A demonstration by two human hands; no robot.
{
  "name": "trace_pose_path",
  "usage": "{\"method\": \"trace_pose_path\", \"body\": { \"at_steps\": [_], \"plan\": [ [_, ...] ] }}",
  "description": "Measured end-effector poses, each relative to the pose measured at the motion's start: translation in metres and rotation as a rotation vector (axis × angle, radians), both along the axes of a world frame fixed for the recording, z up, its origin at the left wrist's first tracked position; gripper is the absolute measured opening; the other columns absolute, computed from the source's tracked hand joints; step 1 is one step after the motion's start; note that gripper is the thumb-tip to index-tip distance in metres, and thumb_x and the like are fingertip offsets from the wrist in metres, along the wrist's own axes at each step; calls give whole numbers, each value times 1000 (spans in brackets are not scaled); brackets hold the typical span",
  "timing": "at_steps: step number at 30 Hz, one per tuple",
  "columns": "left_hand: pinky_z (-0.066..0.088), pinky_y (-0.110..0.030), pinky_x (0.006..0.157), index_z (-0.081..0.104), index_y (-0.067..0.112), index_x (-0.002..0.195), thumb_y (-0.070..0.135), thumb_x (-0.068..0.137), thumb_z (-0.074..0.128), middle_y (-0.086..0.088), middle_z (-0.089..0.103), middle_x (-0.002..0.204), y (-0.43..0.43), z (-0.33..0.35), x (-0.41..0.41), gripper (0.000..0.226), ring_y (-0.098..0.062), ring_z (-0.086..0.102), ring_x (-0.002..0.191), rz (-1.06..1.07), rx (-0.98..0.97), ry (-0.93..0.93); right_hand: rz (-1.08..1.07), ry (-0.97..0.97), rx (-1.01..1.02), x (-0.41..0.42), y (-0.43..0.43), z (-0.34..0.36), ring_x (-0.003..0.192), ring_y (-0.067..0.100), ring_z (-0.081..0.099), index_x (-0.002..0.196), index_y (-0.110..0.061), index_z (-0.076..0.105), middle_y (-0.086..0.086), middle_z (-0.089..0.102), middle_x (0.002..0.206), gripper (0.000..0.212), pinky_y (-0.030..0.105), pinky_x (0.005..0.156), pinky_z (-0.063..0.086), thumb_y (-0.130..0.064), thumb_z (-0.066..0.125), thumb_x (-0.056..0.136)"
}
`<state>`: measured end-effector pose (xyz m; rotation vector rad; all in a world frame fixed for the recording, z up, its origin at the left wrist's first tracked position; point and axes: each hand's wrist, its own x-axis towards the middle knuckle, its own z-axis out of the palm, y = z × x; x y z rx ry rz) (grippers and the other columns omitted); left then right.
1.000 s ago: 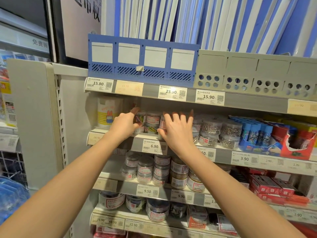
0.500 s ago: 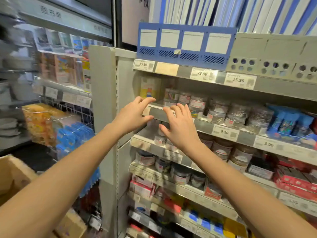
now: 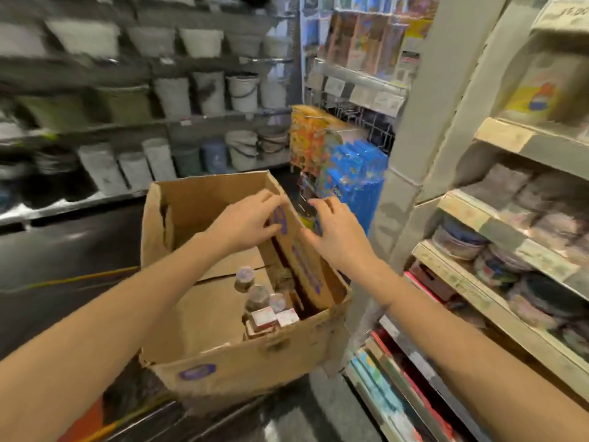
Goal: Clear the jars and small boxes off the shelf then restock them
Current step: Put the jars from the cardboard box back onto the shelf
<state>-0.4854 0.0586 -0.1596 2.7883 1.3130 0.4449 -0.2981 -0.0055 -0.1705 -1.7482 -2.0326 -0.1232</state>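
Left hand (image 3: 247, 222) touches the cardboard box (image 3: 242, 362) flap; right hand (image 3: 336, 232) hovers relaxed, empty.

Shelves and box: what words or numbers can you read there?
"15.8": price tag at the top right, blurry and cut off by the picture's edge.
Purple logo on the box: too blurred to read.
Purple print on its flap: too blurred.
Other shelf tags: too blurred.

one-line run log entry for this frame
phase: clearing | left hand: over box, fingers at flap, hold unclear | right hand: open, beside flap | box: jars, small boxes inside | shelf: stocked
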Motion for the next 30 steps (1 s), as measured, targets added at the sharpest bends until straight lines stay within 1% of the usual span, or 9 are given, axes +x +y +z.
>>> {"method": "trace_pose_path", "body": {
  "at_steps": [5,8,11,13,14,17,21,26,30],
  "plan": [
    [50,-40,91,43,29,135,30,90,60,1,46,131,34,-48,-40,48,-19,51,117,84,-131,80,94,-56,-178,-42,47,-40,109,34,51,128,-13,48,13,51,120,43,41,87,44,-31,58,90],
    [49,-39,92,40,29,138,30,90,59,1,43,135,57,-82,-47,52,-21,50,119,105,-219,150,91,-253,-278,-50,74,-70,107,34,52,126,-13,45,12,49,119,40,42,85,43,-27,56,90],
    [40,-28,88,37,26,142,27,90,58,-2,41,138,77,-117,-46,57,-22,47,120,57,-259,244,88,-387,-380,-51,99,-103,109,35,50,131,-13,42,12,47,123,41,42,85,43,-19,51,92],
    [33,-24,86,36,23,144,21,90,58,-4,40,140,85,-146,-45,58,-23,43,124,22,-383,252,88,-433,-425,-49,111,-123,108,35,51,127,-11,45,13,49,121,36,42,83,44,-18,50,92],
    [36,-26,92,35,24,144,18,89,59,-6,39,140,90,-161,-45,60,-24,44,124,1,-474,256,87,-438,-459,-50,119,-134,107,36,51,123,-10,46,13,49,120,33,42,83,44,-18,49,92],
    [46,-41,93,33,28,142,20,85,63,-5,38,138,97,-197,-44,65,-26,46,118,-79,-585,297,91,-462,-545,-51,136,-161,109,36,49,121,-9,47,14,50,120,29,42,86,42,-17,46,93],
    [49,-42,91,32,38,137,36,78,68,2,38,135,104,-236,-39,69,-23,47,117,-156,-633,340,110,-548,-650,-55,158,-194,115,35,45,125,-7,45,14,47,125,33,42,93,39,-11,47,92],
    [47,-41,94,30,29,141,31,81,69,-4,31,140,101,-258,-39,71,-25,44,118,-228,-704,325,117,-695,-715,-63,175,-223,128,40,35,132,1,43,20,45,133,37,46,108,27,-7,42,96],
    [50,-41,86,30,30,137,31,79,69,-3,34,134,98,-267,-39,70,-23,45,111,-253,-674,270,119,-808,-753,-65,184,-235,133,39,30,133,-2,46,19,46,136,37,47,115,16,-11,36,99]
  ]
}}
